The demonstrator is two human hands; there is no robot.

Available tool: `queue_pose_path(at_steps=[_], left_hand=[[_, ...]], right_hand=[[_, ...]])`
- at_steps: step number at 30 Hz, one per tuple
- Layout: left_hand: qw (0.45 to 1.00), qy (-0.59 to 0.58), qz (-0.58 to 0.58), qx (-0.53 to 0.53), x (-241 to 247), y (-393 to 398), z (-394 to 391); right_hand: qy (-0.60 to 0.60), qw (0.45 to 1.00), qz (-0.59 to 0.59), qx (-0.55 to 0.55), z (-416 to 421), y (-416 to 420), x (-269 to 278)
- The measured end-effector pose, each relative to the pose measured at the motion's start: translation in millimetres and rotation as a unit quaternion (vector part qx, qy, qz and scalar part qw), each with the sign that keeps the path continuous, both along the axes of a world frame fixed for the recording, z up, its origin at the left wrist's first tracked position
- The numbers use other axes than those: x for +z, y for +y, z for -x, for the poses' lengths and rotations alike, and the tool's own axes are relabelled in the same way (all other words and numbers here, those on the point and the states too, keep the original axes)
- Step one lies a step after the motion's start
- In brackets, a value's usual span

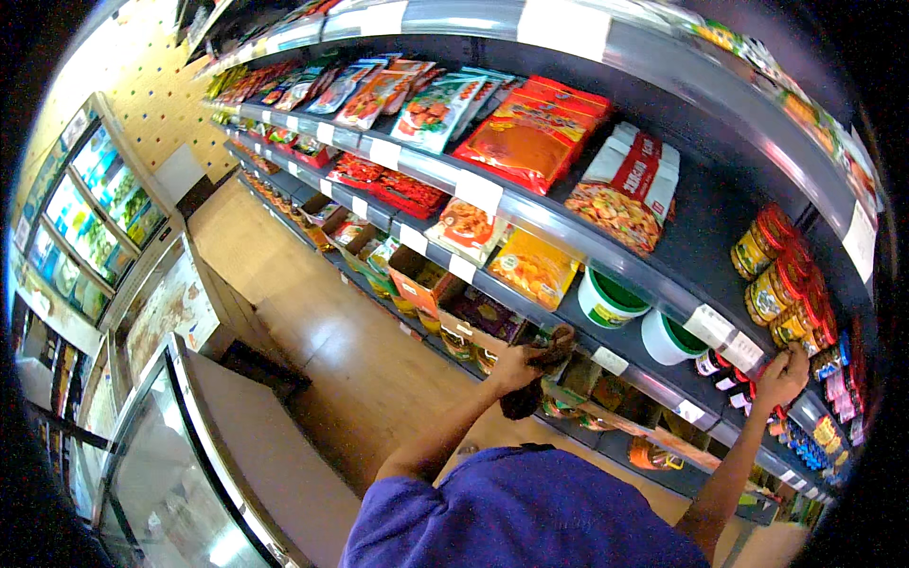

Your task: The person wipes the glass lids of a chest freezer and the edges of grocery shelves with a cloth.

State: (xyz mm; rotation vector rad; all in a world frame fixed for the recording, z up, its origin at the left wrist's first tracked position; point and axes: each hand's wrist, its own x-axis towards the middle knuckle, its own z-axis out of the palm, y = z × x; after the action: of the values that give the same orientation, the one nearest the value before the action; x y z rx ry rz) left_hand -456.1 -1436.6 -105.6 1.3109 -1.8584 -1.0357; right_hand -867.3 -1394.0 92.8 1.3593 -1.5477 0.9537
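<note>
My left hand point(513, 367) grips a dark brown cloth point(522, 402), which bunches above my fingers and hangs below them, just in front of the lower shelf edge. At the right, my right hand point(783, 375) is raised to the front edge of the upper shelf, its fingers bent. Close to those fingertips stand jars with red lids point(774, 290), grouped in rows. Whether my fingers touch a jar or the shelf edge is unclear. Left of the jars, a white and red food pouch point(628, 188) leans on the same shelf.
Red packets point(534, 135) and other pouches line the upper shelf point(699, 238). Below are a yellow packet point(536, 268), white tubs with green lids point(612, 298) and open cartons point(419, 280). Behind the aisle floor point(334, 334) stand a glass-topped cabinet point(177, 454) and a glass-door fridge point(92, 213).
</note>
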Motion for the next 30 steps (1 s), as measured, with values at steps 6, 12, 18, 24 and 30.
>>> queue_pose_path(at_steps=[6,12,18,24,30], left_hand=[[0.968,0.133,-0.131,0.166,-2.7,30.8,-64.6],[0.891,0.297,-0.171,0.299,14.8,57.7,-121.4],[0.867,0.335,-0.144,0.340,-3.0,67.6,-168.1],[0.858,0.373,-0.135,0.326,5.2,68.5,-175.3],[0.871,0.350,-0.112,0.325,32.9,65.5,-185.2]], right_hand=[[0.014,1.000,-0.004,-0.023,7.4,0.6,-1.8],[-0.001,1.000,0.009,0.007,9.5,0.4,-1.7],[0.003,0.993,0.095,0.072,-30.2,0.5,-6.8],[0.138,0.970,0.025,0.199,-157.2,-30.5,-3.5],[0.134,0.915,0.030,0.380,-273.9,-63.7,17.8]])
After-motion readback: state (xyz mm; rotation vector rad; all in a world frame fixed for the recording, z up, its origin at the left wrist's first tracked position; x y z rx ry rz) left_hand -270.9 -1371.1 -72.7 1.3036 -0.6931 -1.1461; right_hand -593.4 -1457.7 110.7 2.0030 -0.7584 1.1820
